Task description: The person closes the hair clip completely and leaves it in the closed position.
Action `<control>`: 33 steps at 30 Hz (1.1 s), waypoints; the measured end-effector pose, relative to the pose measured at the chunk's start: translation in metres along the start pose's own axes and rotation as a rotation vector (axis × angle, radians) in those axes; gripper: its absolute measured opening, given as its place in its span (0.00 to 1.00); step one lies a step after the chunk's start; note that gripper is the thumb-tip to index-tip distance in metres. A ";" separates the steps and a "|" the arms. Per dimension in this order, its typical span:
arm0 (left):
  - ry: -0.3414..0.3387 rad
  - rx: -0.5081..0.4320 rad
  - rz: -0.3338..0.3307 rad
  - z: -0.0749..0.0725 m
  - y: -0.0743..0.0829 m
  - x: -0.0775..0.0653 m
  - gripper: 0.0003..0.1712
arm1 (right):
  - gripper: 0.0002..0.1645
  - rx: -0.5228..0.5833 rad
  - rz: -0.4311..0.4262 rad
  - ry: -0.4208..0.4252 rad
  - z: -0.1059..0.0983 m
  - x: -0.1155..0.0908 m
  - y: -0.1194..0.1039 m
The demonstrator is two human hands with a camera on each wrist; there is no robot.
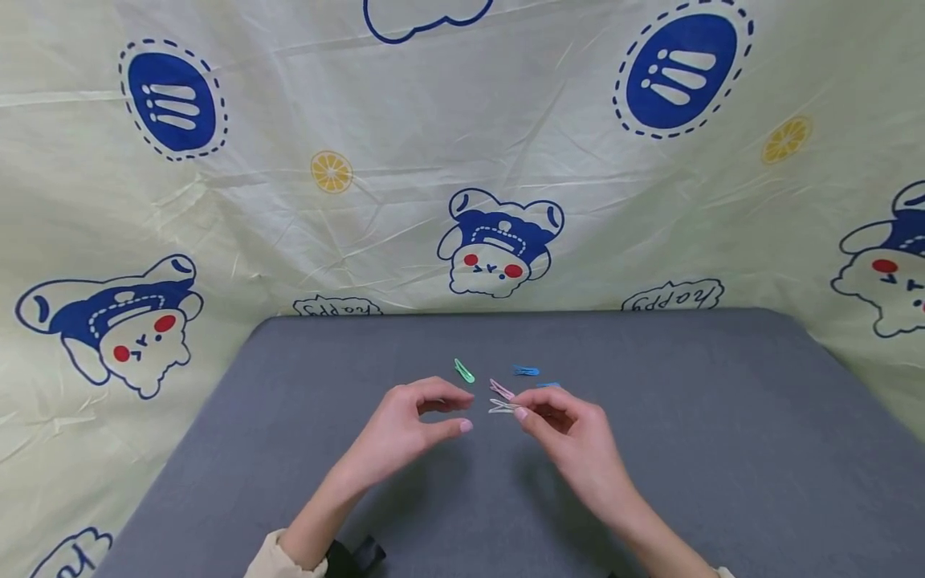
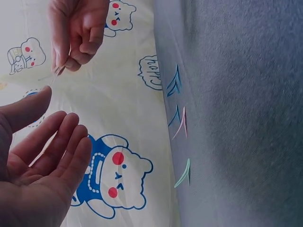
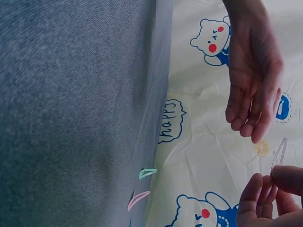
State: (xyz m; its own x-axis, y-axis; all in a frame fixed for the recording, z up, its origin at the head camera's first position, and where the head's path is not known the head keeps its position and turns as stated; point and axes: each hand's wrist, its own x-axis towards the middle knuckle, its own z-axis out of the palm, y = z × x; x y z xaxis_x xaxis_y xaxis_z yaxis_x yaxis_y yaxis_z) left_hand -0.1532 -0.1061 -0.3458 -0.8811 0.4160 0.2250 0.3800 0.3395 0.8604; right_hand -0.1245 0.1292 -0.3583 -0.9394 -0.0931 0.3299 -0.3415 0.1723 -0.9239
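Observation:
In the head view my right hand (image 1: 574,429) pinches a pale, whitish snap hair clip (image 1: 499,407) between thumb and fingertips. The right wrist view shows that clip (image 3: 280,153) with its two arms spread in a narrow V. My left hand (image 1: 419,421) is held just left of it, thumb and fingers apart, with nothing between them. Beyond the hands lie a pink hair clip (image 1: 501,390), a green one (image 1: 464,371) and a blue one (image 1: 526,371). Another blue clip (image 1: 549,384) is partly hidden behind my right hand.
The clips lie on a table under a dark grey cloth (image 1: 303,385). A pale printed curtain (image 1: 405,233) hangs behind the table's far edge. A black strap-like object (image 1: 354,558) sits at my left wrist, by the sleeve.

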 end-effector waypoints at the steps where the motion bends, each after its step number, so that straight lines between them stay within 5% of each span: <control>1: -0.001 -0.004 0.000 0.001 0.000 -0.001 0.15 | 0.06 0.002 -0.003 0.000 0.000 -0.001 0.001; 12: 0.025 -0.079 0.020 0.017 0.000 -0.003 0.14 | 0.06 -0.023 -0.037 -0.042 0.008 -0.005 0.011; 20: 0.009 -0.059 0.038 0.022 -0.004 0.000 0.12 | 0.06 -0.021 -0.014 -0.048 0.009 -0.006 0.013; 33: 0.076 -0.046 0.039 0.029 -0.006 0.000 0.06 | 0.06 -0.013 -0.037 -0.003 0.012 -0.007 0.016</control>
State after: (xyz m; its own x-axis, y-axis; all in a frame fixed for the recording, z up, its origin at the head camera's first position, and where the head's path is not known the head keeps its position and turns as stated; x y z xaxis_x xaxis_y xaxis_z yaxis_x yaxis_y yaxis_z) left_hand -0.1478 -0.0838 -0.3639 -0.8854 0.3620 0.2915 0.4028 0.2848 0.8699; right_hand -0.1228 0.1208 -0.3776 -0.9260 -0.1023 0.3635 -0.3767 0.1815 -0.9084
